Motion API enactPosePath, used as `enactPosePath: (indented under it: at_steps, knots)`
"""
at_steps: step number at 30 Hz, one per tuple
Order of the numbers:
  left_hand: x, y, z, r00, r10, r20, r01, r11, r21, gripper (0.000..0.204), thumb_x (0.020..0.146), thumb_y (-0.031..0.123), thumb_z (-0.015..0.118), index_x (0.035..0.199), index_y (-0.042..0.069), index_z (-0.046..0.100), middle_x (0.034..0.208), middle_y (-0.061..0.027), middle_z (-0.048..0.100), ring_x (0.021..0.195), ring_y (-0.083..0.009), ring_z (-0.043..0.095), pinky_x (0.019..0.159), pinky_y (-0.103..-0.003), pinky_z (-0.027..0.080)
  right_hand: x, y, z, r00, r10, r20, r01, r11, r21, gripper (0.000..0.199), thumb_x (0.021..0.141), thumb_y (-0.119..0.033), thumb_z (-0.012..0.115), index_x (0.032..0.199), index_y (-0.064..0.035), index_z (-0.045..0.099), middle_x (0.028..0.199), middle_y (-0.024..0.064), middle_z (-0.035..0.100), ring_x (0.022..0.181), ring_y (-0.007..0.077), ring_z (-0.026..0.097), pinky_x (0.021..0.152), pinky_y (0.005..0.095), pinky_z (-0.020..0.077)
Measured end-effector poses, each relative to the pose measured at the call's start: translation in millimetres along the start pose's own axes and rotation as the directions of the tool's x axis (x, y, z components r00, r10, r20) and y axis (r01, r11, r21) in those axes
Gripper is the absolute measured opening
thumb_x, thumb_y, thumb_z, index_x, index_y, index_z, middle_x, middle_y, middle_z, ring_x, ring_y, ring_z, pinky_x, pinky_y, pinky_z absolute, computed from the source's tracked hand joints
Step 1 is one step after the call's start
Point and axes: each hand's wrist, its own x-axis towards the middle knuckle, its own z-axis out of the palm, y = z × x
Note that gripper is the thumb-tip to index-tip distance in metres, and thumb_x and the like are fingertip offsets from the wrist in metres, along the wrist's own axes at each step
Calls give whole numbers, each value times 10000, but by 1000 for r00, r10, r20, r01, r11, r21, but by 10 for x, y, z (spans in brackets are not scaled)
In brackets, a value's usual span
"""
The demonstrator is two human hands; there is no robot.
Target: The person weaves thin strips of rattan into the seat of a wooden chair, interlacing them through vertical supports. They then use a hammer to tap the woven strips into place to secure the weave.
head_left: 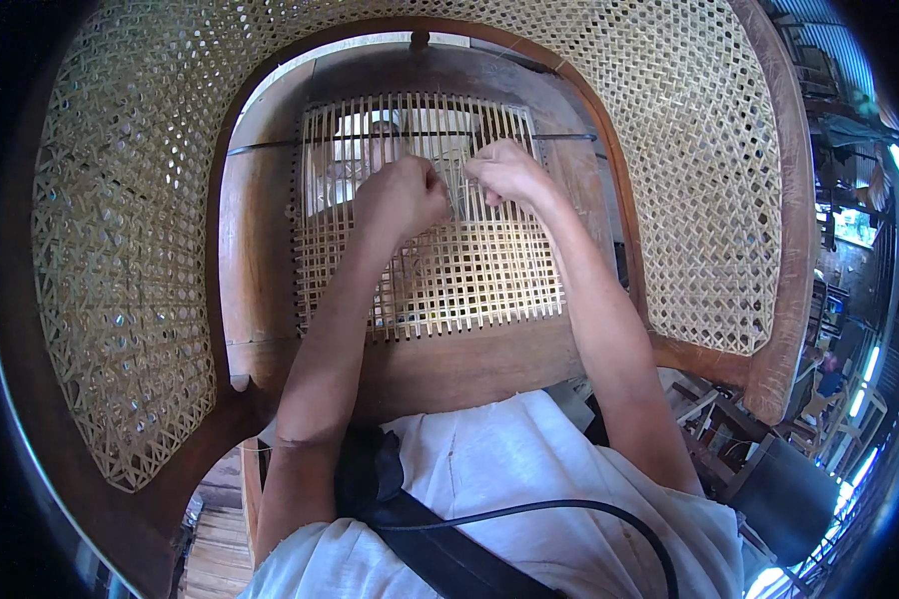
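A wooden chair frame (469, 364) stands before me, its seat partly woven with pale cane strips (469, 270). The near half is a crossed grid; the far half shows only lengthwise strands. My left hand (402, 195) and my right hand (509, 172) meet over the middle of the seat, fingers pinched on a thin cane strand (456, 195) at the edge of the woven part. A thin dark rod (569, 138) lies across the strands just beyond my hands.
The chair's curved back and arms (130, 250) of finished cane webbing wrap around the seat. Wooden furniture parts and a dark bin (789, 489) stand at the lower right. A black strap and cable (529, 514) cross my white shirt.
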Motion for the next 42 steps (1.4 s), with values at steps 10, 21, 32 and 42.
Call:
enactPosePath:
  at_steps: [10, 21, 32, 42]
  knots:
    - [-72, 93, -2, 994, 93, -60, -95, 995, -23, 237, 837, 273, 661, 948, 79, 741, 844, -151, 730, 766, -288, 708, 730, -418, 548, 83, 182, -41, 980, -34, -198, 9, 992, -128, 235, 796, -178, 625, 661, 2, 693, 601, 153, 662, 554, 205, 680, 670, 349, 573]
    - [-21, 7, -30, 1000, 0, -2, 0, 997, -73, 306, 796, 299, 651, 923, 28, 716, 856, -190, 722, 816, -319, 710, 780, -426, 550, 3, 16, -43, 998, 41, -43, -44, 996, -74, 286, 863, -183, 630, 618, -36, 622, 529, 53, 599, 468, 118, 580, 456, 289, 456]
    - [-65, 98, 35, 1000, -4, -7, 4, 998, -63, 267, 789, 304, 638, 932, 105, 743, 846, -123, 739, 789, -265, 717, 740, -391, 551, -27, 132, -67, 997, -18, -72, 15, 999, -33, 297, 860, -181, 636, 600, -45, 591, 523, 47, 585, 466, 103, 564, 450, 284, 442]
    - [-57, 100, -30, 997, -65, 34, 68, 994, -83, 297, 794, 325, 670, 907, 61, 747, 845, -125, 738, 784, -252, 709, 756, -387, 530, 36, 169, -137, 999, 36, -34, -37, 998, -43, 296, 845, -193, 624, 598, -29, 613, 535, 89, 609, 471, 147, 594, 503, 322, 499]
